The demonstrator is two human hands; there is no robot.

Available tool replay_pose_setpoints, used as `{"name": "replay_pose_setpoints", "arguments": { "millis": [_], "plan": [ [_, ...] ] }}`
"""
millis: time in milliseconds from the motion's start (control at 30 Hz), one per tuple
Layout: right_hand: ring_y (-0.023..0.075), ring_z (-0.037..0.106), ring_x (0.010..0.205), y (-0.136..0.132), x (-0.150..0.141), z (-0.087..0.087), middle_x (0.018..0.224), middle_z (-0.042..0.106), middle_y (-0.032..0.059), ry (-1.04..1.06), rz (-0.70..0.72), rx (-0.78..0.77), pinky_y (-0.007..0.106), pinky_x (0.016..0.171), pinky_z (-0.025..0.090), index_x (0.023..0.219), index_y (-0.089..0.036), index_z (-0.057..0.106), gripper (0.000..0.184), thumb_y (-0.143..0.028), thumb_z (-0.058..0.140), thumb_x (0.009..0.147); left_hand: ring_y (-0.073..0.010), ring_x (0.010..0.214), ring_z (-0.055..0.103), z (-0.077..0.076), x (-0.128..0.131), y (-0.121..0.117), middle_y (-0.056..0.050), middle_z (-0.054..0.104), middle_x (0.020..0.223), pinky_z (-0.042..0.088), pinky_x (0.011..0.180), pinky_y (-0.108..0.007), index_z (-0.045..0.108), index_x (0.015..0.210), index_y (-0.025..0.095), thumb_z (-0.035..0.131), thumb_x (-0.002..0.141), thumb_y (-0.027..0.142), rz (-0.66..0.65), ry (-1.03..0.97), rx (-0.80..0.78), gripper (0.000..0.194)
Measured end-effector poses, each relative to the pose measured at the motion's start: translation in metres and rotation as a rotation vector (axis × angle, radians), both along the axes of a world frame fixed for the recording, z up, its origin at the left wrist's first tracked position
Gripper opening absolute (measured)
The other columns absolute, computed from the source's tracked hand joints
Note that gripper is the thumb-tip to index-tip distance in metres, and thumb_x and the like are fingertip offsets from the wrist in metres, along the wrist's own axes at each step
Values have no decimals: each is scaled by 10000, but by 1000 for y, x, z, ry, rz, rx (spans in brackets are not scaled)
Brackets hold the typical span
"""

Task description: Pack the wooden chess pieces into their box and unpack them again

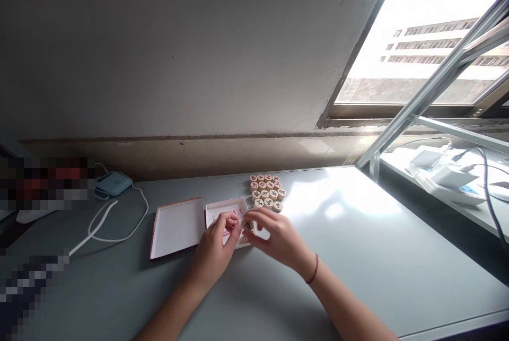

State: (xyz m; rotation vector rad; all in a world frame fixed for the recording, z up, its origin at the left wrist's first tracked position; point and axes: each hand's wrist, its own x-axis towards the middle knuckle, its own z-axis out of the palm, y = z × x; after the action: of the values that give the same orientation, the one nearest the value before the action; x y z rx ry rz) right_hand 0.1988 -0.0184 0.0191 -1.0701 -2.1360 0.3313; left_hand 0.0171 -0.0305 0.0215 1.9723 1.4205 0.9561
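Note:
Between the thumb and fingers of my right hand [276, 236] is a round wooden Chinese chess piece [248, 225] with a dark character, tilted toward me. My left hand [220, 238] is over the white box [225, 206], its thumb and fingers drawn together; what they hold, if anything, is hidden. Inside the box lies something with pink and red marks, mostly covered by my hands. Beyond my right hand, several Chinese chess pieces [267, 185] stand in short rows, red characters at the back, dark ones in front.
An open box lid [177, 228], white inside, lies left of the box on the grey table [350, 267]. Farther left are a blue device [114, 184] and a white cable [119, 239]. A metal frame [421, 76] and a shelf with chargers [453, 176] stand right, near the window.

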Motion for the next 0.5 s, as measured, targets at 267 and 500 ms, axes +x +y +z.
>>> {"name": "replay_pose_setpoints", "arguments": {
  "millis": [267,500],
  "plan": [
    [139,526,522,30,62,-6,686,641,-1,-242,-591,-222,240,510,355,743,-226,544,132,-336,563,813,-230,854,616,-10,-39,22,-70,556,958,484,757,-331,594,1084,230,459,890,353,259,584,6,266],
    [159,596,683,32,57,-23,908,677,12,-333,-556,-312,229,549,339,864,-240,517,92,-273,570,798,-243,869,650,-15,-45,31,-95,626,1006,450,717,-305,405,1304,184,395,926,316,245,641,-184,401]
  ]
}}
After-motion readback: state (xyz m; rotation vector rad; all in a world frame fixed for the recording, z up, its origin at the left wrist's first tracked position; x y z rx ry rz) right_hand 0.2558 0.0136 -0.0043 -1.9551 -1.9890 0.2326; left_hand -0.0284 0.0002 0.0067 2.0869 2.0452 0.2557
